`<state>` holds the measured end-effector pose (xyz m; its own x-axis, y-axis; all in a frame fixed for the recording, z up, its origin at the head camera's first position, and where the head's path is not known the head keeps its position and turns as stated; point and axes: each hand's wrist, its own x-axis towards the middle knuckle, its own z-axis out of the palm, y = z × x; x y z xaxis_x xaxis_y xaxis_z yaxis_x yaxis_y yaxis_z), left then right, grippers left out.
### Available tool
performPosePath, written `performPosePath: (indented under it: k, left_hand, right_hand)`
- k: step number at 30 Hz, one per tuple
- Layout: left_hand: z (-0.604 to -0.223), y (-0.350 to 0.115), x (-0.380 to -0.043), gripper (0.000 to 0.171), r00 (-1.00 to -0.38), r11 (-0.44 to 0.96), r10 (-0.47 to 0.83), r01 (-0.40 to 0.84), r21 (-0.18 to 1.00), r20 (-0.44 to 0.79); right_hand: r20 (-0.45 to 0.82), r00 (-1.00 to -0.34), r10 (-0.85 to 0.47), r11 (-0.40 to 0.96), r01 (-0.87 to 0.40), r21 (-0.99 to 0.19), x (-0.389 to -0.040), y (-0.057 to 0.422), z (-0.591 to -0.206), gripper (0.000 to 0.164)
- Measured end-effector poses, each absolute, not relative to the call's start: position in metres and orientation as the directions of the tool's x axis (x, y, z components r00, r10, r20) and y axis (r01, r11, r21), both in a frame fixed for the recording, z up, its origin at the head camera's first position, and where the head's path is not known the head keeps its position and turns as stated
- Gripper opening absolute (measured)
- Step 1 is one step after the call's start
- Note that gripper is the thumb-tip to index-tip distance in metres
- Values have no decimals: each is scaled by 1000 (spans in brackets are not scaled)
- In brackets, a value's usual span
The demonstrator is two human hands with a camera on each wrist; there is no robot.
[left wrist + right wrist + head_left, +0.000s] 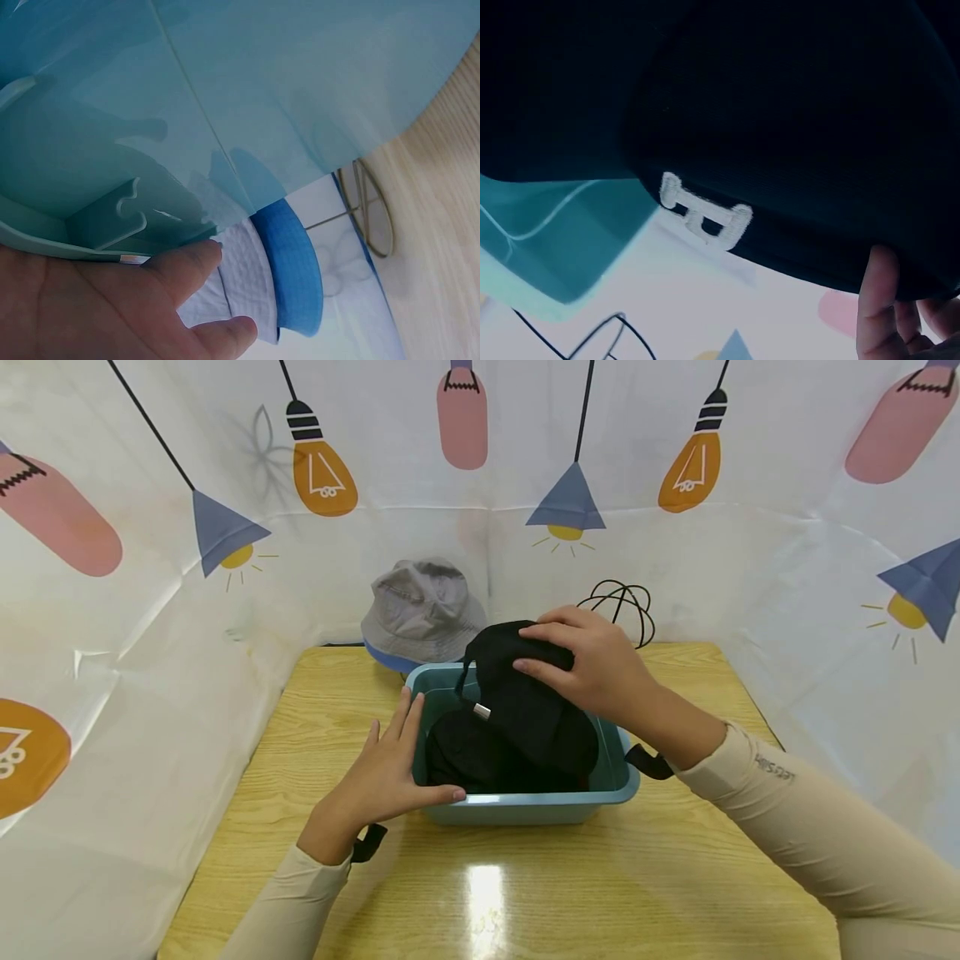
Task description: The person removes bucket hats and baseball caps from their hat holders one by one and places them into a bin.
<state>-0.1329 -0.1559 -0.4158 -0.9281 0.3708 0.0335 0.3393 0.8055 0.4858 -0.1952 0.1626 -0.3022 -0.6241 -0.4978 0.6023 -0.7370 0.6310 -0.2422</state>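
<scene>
A black baseball cap (525,689) with a silvery strap buckle tilts up out of a blue-green plastic basin (517,814). My right hand (596,668) grips its crown from above, fingers and thumb on the cloth. White embroidered lettering (712,214) shows on the cap's front in the right wrist view. Under it, more black headwear (461,752) lies inside the basin. My left hand (378,777) rests at the basin's near left corner, fingers extended along the left side and thumb along the front rim.
Behind the basin at left, a grey bucket hat (423,610) sits over a blue one (393,660). A black wire stand (622,602) rises at the back right. The wooden table (585,893) is backed by a printed curtain (420,527).
</scene>
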Motion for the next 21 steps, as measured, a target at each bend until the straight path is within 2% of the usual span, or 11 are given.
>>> performPosePath:
  k: [7, 21]
  left_hand:
    - [-418, -156, -133, 140, -926, 801, 376, 341, 491, 30]
    - [-417, -158, -132, 138, -926, 810, 377, 343, 475, 25]
  right_hand:
    - [515, -664, -542, 646, -721, -251, -197, 159, -319, 43]
    - [368, -659, -656, 634, -746, -205, -198, 150, -336, 42]
